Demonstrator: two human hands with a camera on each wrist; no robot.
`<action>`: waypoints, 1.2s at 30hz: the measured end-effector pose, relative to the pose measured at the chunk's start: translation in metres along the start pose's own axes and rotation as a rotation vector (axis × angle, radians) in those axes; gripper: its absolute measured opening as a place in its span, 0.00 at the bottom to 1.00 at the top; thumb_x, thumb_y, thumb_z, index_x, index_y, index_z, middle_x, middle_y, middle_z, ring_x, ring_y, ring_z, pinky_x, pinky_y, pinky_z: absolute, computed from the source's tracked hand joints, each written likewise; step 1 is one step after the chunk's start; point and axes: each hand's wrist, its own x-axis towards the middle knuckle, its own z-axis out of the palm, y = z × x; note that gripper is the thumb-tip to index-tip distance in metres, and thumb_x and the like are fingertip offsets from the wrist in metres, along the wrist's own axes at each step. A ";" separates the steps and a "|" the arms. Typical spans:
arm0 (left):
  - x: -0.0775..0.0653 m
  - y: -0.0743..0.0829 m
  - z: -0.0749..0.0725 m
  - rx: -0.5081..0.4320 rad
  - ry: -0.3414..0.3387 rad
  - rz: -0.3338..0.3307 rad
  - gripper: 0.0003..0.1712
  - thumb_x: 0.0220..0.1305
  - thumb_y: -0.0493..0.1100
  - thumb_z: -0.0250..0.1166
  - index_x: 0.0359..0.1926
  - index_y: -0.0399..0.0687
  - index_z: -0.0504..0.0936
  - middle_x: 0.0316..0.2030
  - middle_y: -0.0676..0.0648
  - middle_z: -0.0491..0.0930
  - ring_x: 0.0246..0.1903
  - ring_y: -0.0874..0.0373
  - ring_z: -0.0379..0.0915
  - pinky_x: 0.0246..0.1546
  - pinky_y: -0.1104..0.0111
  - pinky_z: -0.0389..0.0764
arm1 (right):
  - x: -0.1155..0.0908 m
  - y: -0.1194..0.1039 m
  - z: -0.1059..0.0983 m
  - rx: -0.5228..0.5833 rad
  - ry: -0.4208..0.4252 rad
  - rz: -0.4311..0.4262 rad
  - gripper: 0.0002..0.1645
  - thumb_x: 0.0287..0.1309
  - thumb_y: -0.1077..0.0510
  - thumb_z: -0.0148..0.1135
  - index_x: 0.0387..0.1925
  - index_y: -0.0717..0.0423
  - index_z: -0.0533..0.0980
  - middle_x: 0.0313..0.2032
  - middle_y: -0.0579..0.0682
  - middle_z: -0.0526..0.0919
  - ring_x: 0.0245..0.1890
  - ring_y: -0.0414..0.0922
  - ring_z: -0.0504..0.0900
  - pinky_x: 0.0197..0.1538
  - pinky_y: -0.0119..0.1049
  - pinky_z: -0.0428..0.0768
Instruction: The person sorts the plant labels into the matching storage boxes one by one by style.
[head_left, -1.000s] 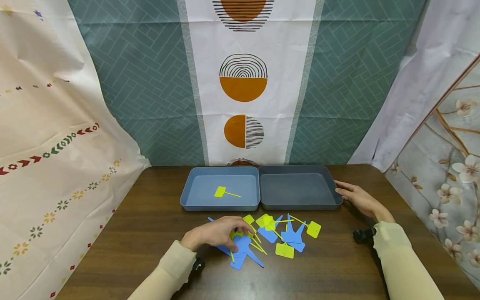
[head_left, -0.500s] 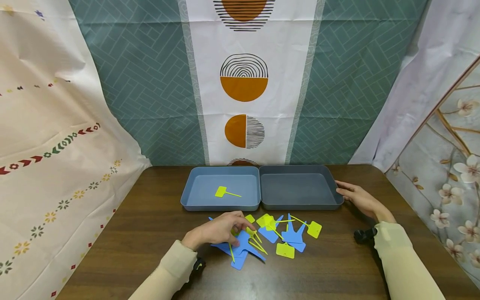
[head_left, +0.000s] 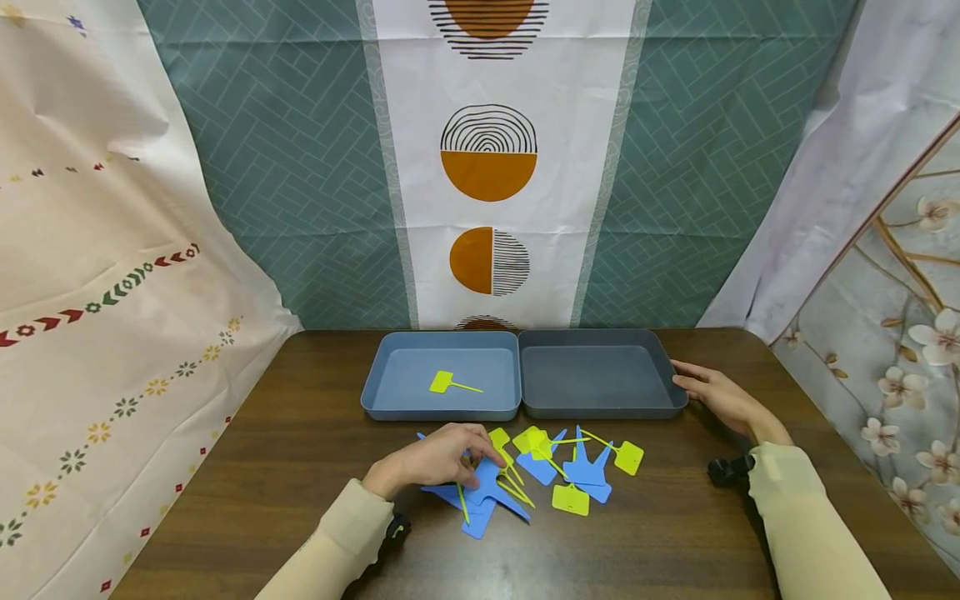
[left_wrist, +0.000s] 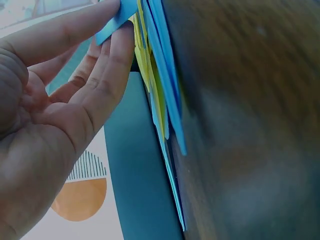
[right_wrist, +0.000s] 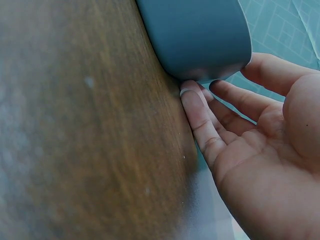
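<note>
- Tag [head_left: 489, 477], blue, pinched in left hand [head_left: 431, 460], nearside and left of dark tray [head_left: 596, 379].
- Right hand [head_left: 723, 402], fingers relaxed, touching dark tray's right end; an uneven push could slide it.
- Risk: yellow tags [head_left: 498, 437], also nearside of dark tray, lie close and might snag, lifting together.
- Left wrist view: palm side, tag between thumb and fingers; head view gives chiefly the hand's back.

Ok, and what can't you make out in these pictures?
Head: how many tags lie under the left hand, which covers them.
Left wrist: the top of the pinched blue tag, cut off by the upper edge.
Head: any marking on the yellow tag in the blue tray, too small.
</note>
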 end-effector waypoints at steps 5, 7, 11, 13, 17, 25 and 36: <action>0.001 0.000 0.000 0.012 -0.003 -0.020 0.22 0.61 0.29 0.74 0.55 0.49 0.89 0.48 0.55 0.82 0.44 0.64 0.78 0.48 0.70 0.81 | 0.000 0.000 -0.001 -0.005 0.001 0.001 0.44 0.81 0.46 0.51 0.81 0.67 0.47 0.78 0.72 0.51 0.74 0.67 0.60 0.53 0.19 0.72; 0.001 -0.001 0.000 0.019 -0.003 -0.018 0.22 0.61 0.30 0.74 0.55 0.50 0.89 0.48 0.56 0.82 0.44 0.64 0.79 0.47 0.70 0.81 | 0.000 0.000 -0.001 -0.004 0.000 0.001 0.44 0.81 0.46 0.51 0.81 0.66 0.47 0.78 0.72 0.51 0.74 0.67 0.61 0.53 0.20 0.72; 0.001 -0.001 -0.001 0.022 0.003 -0.002 0.21 0.63 0.31 0.74 0.55 0.51 0.89 0.46 0.58 0.83 0.43 0.64 0.78 0.45 0.70 0.80 | -0.001 -0.001 -0.001 0.000 0.001 0.006 0.43 0.81 0.47 0.50 0.81 0.66 0.47 0.78 0.72 0.52 0.73 0.68 0.62 0.53 0.21 0.72; 0.001 -0.001 -0.001 0.020 0.012 0.012 0.20 0.64 0.32 0.73 0.56 0.52 0.89 0.46 0.59 0.83 0.43 0.64 0.78 0.45 0.70 0.79 | -0.002 -0.001 -0.001 0.000 0.001 0.008 0.43 0.81 0.47 0.50 0.81 0.66 0.47 0.78 0.72 0.51 0.73 0.68 0.61 0.53 0.21 0.71; 0.000 -0.001 -0.004 0.010 0.041 0.046 0.20 0.65 0.31 0.72 0.56 0.51 0.89 0.44 0.58 0.83 0.39 0.64 0.75 0.41 0.70 0.78 | -0.002 -0.001 0.000 0.007 0.003 0.002 0.43 0.81 0.47 0.51 0.81 0.67 0.47 0.78 0.72 0.51 0.74 0.67 0.58 0.53 0.20 0.71; 0.001 0.008 -0.017 -0.129 0.106 0.020 0.19 0.69 0.32 0.67 0.59 0.49 0.87 0.48 0.52 0.84 0.38 0.62 0.72 0.36 0.71 0.74 | -0.001 -0.001 0.000 -0.006 0.002 0.003 0.43 0.81 0.47 0.51 0.81 0.66 0.48 0.78 0.72 0.52 0.74 0.67 0.60 0.55 0.22 0.72; 0.003 0.013 -0.036 -0.200 0.232 0.000 0.18 0.70 0.34 0.67 0.58 0.51 0.87 0.48 0.51 0.84 0.31 0.59 0.73 0.34 0.68 0.79 | 0.000 0.000 -0.001 0.008 0.006 0.004 0.43 0.81 0.47 0.51 0.81 0.66 0.48 0.78 0.71 0.53 0.72 0.63 0.66 0.53 0.20 0.73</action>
